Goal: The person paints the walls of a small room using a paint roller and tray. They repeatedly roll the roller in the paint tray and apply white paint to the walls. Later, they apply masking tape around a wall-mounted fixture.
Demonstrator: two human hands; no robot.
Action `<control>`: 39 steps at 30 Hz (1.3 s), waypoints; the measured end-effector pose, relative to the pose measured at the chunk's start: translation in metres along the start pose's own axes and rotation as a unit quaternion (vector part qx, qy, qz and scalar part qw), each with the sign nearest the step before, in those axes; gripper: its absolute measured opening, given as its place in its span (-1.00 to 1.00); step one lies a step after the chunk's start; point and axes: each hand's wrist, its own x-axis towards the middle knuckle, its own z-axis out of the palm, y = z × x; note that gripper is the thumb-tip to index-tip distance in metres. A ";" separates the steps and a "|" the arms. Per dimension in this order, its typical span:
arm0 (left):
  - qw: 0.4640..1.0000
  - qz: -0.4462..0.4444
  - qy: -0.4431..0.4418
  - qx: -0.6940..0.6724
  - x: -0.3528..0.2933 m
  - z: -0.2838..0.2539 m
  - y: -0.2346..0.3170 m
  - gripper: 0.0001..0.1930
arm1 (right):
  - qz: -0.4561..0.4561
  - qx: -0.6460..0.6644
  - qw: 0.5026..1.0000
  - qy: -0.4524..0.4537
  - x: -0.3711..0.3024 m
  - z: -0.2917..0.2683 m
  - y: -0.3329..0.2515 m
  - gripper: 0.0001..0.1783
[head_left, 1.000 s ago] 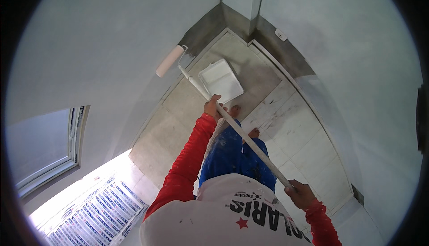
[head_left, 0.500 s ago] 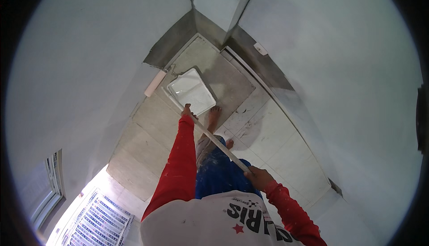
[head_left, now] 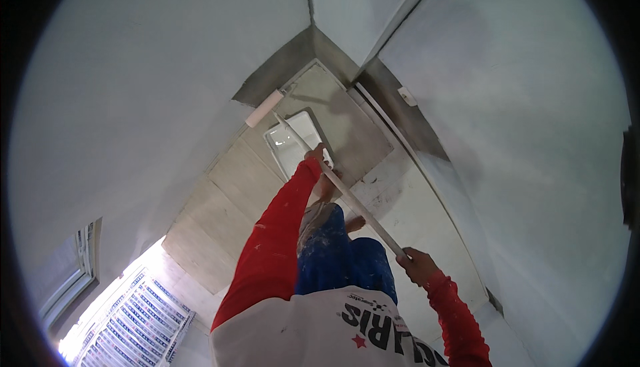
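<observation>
White printed shirt [head_left: 287, 330] on me, red sleeves [head_left: 270, 234], blue trousers [head_left: 337, 267] with pale splatter. My right hand [head_left: 419, 267] is nearest along the pole, fingers clamped round the lower end of the long pale roller pole [head_left: 363, 210], right of my trousers. My left hand [head_left: 315, 156] is further up, also gripping the pole, arm stretched forward. Hands well apart, both on the same pole, which slants up and to the left between them. Bare feet [head_left: 329, 186] on the floor, one ahead of the other. White paint tray [head_left: 272, 146] lies flat just past my left hand, shiny white paint inside; the pole crosses over it in view. Pinkish roller cover [head_left: 265, 108] is at the far end, beyond the tray, by the foot of the left wall [head_left: 153, 87]; can't tell if it touches. Tiled floor [head_left: 213, 210] under all this. Off left: window [head_left: 67, 280], striped blue-and-white panel [head_left: 137, 320]. Dark grey band [head_left: 277, 64] low toward the corner; small white box [head_left: 407, 96] on the right wall [head_left: 533, 134].
</observation>
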 end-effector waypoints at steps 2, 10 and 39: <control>1.000 0.007 -0.014 -0.008 -0.016 -0.002 -0.007 -0.34 | 0.027 -0.007 1.000 -0.006 -0.015 -0.001 0.013 -0.48; 0.992 0.033 -0.063 -0.101 -0.214 0.005 -0.032 -0.27 | -0.042 0.018 0.999 0.007 -0.145 0.001 0.069 -0.54; 0.985 -0.001 0.086 -0.149 0.009 0.025 -0.023 -0.52 | -0.010 -0.020 1.000 -0.007 0.009 -0.017 0.009 -0.53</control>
